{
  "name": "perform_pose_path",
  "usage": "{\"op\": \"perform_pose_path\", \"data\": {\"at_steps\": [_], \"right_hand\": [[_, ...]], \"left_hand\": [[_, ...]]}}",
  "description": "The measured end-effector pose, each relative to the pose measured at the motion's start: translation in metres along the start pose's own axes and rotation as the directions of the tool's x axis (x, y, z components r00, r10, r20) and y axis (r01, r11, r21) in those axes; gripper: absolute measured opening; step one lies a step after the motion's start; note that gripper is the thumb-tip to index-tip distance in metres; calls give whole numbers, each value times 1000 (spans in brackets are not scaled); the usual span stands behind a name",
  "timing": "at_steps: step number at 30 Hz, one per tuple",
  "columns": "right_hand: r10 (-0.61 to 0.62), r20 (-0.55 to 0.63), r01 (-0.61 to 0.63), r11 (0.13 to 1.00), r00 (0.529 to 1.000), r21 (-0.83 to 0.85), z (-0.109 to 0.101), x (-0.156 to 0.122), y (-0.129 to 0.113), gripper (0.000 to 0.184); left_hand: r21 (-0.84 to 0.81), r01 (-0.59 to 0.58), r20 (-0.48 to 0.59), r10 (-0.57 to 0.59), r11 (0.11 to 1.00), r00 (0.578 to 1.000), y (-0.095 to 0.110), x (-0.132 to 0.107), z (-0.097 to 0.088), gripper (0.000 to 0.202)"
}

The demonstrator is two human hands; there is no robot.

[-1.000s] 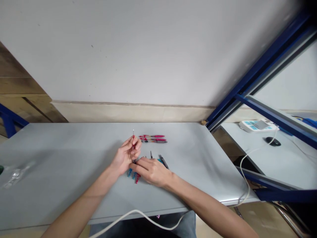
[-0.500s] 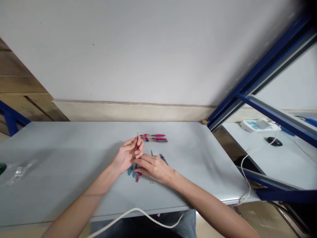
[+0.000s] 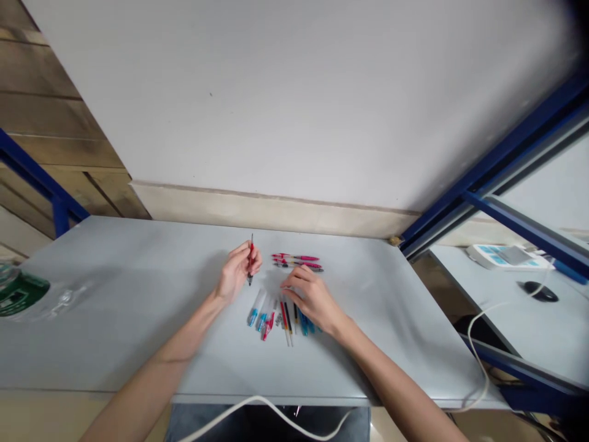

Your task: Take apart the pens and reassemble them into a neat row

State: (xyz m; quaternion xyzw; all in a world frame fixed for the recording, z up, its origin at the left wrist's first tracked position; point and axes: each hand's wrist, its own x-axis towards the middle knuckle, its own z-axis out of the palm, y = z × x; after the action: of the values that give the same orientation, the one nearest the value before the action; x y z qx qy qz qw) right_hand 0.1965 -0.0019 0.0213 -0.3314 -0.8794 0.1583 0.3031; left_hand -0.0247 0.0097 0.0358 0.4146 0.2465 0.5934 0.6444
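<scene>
My left hand [image 3: 237,272] is closed on a red pen [image 3: 251,258], held upright with its tip pointing up. My right hand [image 3: 311,299] hovers palm down over loose pen parts [image 3: 276,315] on the grey table [image 3: 138,294], fingers curled at the far end of the pile; what they pinch, if anything, I cannot make out. The parts include blue and clear barrels, a pink barrel, and thin refills. Three assembled pink pens [image 3: 297,261] lie side by side just beyond my right hand.
A green-labelled object and clear plastic wrap [image 3: 27,294] sit at the table's left edge. A white cable [image 3: 257,405] runs along the near edge. A blue metal frame [image 3: 488,178] stands on the right, with a second desk holding a white device [image 3: 504,256] and a mouse [image 3: 538,290].
My right hand has left the left hand and moved right, uncovering the loose parts. My left hand keeps the red pen upright. The view has shifted left and down.
</scene>
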Motion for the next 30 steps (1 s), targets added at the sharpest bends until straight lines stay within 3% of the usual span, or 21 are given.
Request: {"op": "perform_pose_path", "data": {"at_steps": [3, 6, 12, 17, 20, 22, 25, 27, 30], "right_hand": [[11, 104, -4, 998, 994, -66, 9, 0, 1, 11], [47, 132, -33, 994, 990, -108, 17, -2, -1, 18], [97, 155, -78, 989, 983, -124, 21, -2, 0, 25], [91, 185, -74, 993, 979, -94, 21, -2, -6, 14], [84, 198, -74, 996, 977, -58, 21, -2, -10, 5], [70, 194, -65, 997, 978, -33, 20, -1, -11, 9], [82, 120, -87, 996, 989, 35, 15, 0, -10, 11], [153, 14, -153, 978, 988, 142, 9, 1, -9, 9], [299, -147, -242, 918, 943, 313, 2, 3, -6, 9]], "left_hand": [[117, -10, -27, 13, 993, 1000, -5, 1, -3, 40], [188, 1, -64, 11, 982, 998, -11, 0, -3, 46], [211, 12, -26, -7, 977, 1000, -11, -1, -7, 35], [206, 23, -7, -22, 978, 1000, -10, -1, -7, 33], [260, 49, -9, -48, 964, 999, -11, -1, -8, 36], [333, 61, -16, -59, 941, 998, -12, -1, -7, 39], [551, -18, -11, 29, 835, 1000, -14, -2, -6, 40], [724, -100, 37, 107, 682, 994, -16, -5, -4, 31], [856, -158, 114, 119, 492, 986, -20, -10, -3, 16]]}}
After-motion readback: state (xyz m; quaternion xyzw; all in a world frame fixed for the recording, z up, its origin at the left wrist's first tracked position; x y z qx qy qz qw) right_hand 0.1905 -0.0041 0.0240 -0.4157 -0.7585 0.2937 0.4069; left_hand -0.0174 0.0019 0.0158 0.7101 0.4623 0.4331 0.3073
